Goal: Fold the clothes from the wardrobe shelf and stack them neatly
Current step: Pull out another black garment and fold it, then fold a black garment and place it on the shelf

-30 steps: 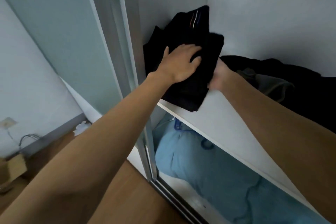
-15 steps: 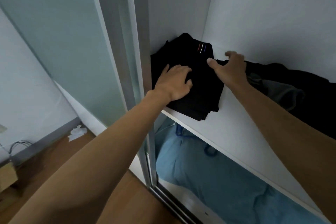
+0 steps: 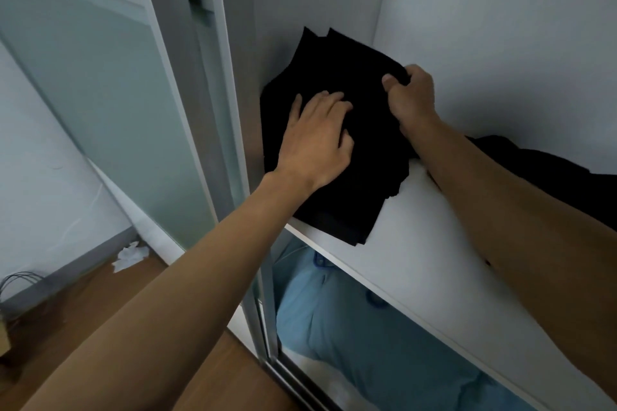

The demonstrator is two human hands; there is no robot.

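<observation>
**White wardrobe shelf: right hand has the fold's far corner**

White shelf [image 3: 417, 264] carries the work. Left hand [image 3: 317, 140] lies flat, fingers spread, pinning the folded black garment [image 3: 334, 83] in the left corner. Right hand [image 3: 412, 93], at three o'clock from it, is clenched on the garment's far right edge. Its long axis runs seven to one o'clock. Unfolded dark clothes [image 3: 541, 173] lie further right.

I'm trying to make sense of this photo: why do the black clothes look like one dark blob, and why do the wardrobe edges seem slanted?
Head view: dim, soft light leaves the folded black garment with almost no visible folds or detail; the left hand and right hand show clearly on it. The wide-angle lens tilts and stretches the door frame and shelf. No glare or strong blur.
</observation>
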